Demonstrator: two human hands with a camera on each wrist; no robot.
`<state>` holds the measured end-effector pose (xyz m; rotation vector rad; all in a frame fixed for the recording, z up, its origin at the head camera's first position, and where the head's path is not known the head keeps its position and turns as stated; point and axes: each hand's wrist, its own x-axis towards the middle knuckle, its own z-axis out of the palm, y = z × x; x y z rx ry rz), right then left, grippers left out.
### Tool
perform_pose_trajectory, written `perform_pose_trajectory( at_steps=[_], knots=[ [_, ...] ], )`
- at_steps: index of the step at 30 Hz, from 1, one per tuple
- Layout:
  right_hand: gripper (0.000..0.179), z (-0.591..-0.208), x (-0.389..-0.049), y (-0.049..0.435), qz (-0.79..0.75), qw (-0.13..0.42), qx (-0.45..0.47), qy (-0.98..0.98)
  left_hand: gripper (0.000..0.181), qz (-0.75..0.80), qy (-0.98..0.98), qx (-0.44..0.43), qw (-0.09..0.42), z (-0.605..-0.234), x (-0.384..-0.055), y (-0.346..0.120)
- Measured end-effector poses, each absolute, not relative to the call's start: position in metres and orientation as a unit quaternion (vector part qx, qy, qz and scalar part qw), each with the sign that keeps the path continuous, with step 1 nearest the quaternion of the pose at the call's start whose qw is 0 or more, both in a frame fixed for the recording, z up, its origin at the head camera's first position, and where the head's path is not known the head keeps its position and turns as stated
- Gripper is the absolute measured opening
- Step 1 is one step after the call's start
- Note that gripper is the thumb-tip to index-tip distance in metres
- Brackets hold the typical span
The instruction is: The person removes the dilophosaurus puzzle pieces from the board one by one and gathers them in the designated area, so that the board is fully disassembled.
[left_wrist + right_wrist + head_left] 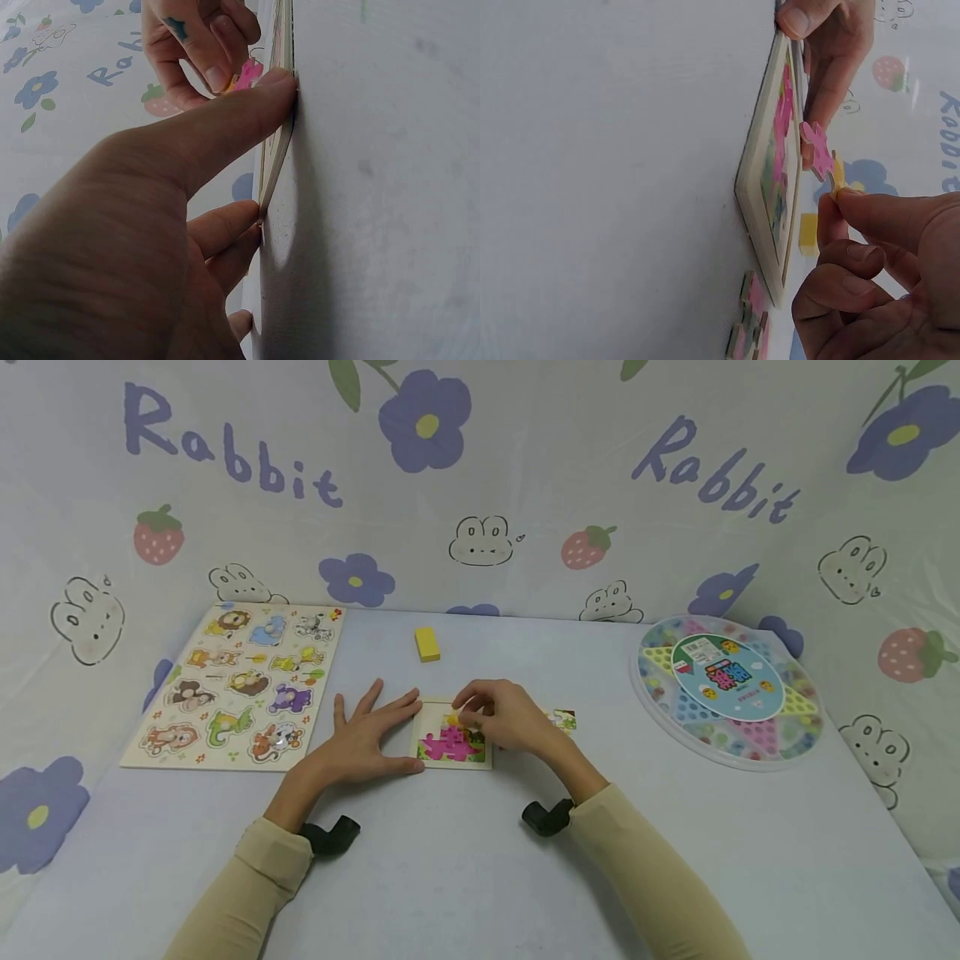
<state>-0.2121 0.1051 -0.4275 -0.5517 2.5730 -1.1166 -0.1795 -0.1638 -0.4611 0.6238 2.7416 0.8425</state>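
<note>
A small wooden jigsaw tray [459, 767] lies on the white table, partly filled with pink and green pieces. My left hand [360, 743] has its fingers spread along the tray's left side, the thumb at the near left corner and a fingertip at the far left corner. Between thumb and forefinger, my right hand [504, 718] pinches a pink and yellow jigsaw piece [819, 154], held tilted over the tray. Loose jigsaw pieces [756, 300] lie on the table to the right of the tray, partly behind my right wrist in the head view.
An animal puzzle board [238, 760] lies to the left, close to my left hand. Beyond the tray is a yellow block [427, 644]. A round, flat game box [727, 677] with a clear lid lies at the right. Printed cloth hangs along the table's back edge.
</note>
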Motion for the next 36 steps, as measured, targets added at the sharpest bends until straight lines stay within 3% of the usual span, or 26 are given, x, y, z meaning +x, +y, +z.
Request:
perform_pose_trajectory(
  at_steps=[36],
  knots=[
    [0.015, -0.422, -0.197, 0.216, -0.376, 0.162, -0.121, 0.904, 0.093, 0.280, 0.931, 0.204, 0.112, -0.459, -0.179, -0.163]
  ],
)
